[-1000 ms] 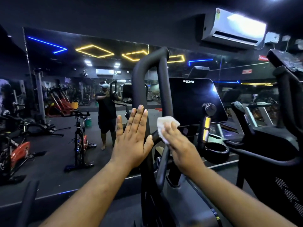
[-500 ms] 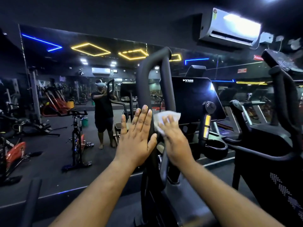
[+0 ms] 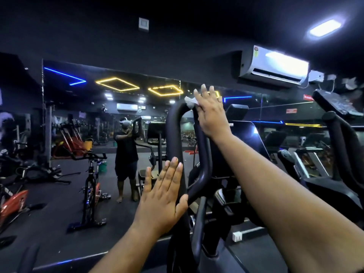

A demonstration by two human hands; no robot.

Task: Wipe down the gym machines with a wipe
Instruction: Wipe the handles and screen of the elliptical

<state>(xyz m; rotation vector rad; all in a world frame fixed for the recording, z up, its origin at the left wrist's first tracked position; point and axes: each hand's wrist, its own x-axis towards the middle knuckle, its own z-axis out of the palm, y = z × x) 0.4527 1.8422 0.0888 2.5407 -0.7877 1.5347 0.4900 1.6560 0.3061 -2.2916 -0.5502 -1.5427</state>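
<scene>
A black looped handlebar (image 3: 174,134) of a gym machine rises in front of me. My right hand (image 3: 210,113) presses a white wipe (image 3: 190,102) against the top bend of the loop; only a crumpled corner of the wipe shows past the fingers. My left hand (image 3: 164,194) lies flat with fingers together against the lower left side of the same bar, thumb hooked around it. The machine's dark console screen (image 3: 246,146) stands behind my right forearm.
A wall mirror (image 3: 78,134) ahead reflects a person, a spin bike (image 3: 91,192) and red machines. Another black machine (image 3: 338,164) stands close on the right. An air conditioner (image 3: 273,66) hangs high on the wall. A white block (image 3: 237,236) sits on the floor.
My right hand has slid the wipe up the bar from its lower inner part to the top bend. My left hand stays flat on the bar. The view has tilted upward.
</scene>
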